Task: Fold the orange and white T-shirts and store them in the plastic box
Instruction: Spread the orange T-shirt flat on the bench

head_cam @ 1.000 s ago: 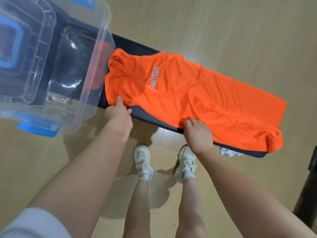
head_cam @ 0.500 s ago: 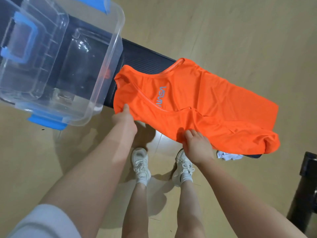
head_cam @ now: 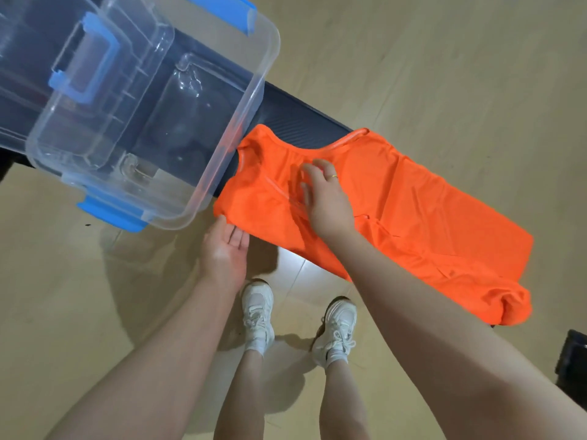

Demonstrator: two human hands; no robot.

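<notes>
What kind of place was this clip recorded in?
Probably a room indoors, perhaps a home: light wood-look floor, a narrow dark bench serving as a folding surface, and a clear plastic box.

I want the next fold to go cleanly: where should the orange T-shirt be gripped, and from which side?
Probably at the near collar-end corner of the orange T-shirt, from the person's side. That corner overhangs the bench edge beside the open left hand, so fingers can slip under it; the right hand lies on top near the collar.
</notes>
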